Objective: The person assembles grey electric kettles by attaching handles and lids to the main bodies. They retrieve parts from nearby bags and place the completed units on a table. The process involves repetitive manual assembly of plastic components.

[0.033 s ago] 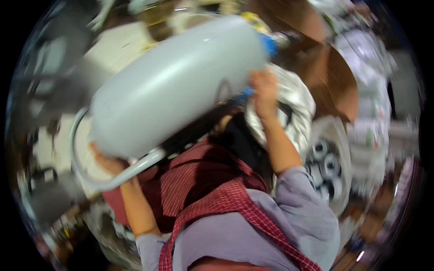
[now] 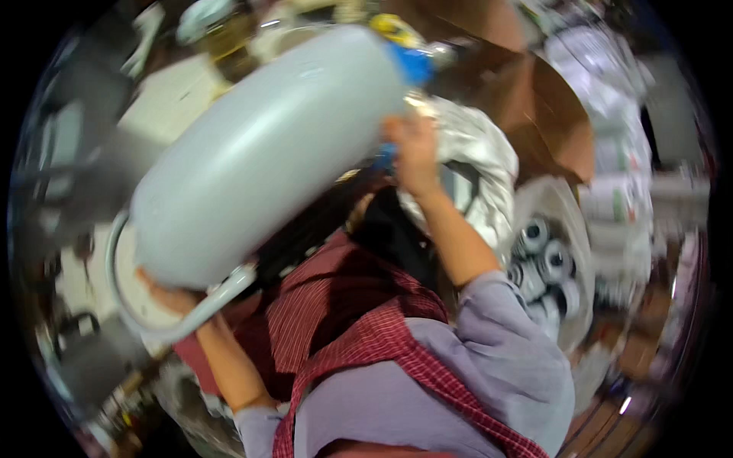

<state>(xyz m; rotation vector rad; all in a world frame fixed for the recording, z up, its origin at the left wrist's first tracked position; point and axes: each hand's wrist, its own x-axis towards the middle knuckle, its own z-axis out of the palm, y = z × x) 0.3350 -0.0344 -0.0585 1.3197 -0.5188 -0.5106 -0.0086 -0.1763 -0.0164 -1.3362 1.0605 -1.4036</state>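
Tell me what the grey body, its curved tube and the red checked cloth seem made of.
Grey body: probably satin plastic, smooth and softly shining. Curved tube: likely plastic too, similar grey, mild sheen. Red checked cloth: matte woven fabric, draping in folds.

Looks from the wearer's head, as the left one of a side-by-side pair, steeply down over the red checked apron [image 2: 343, 345]. Shows the left hand [image 2: 169, 297] and the right hand [image 2: 416, 153] from above and behind. Sits close enough to fill much of the upper middle with the grey plastic cylinder [image 2: 267, 145]. Spreads wide through a fisheye lens, reaching the clear plastic bag [image 2: 550, 200] at right, bending straight edges toward a dark rim.
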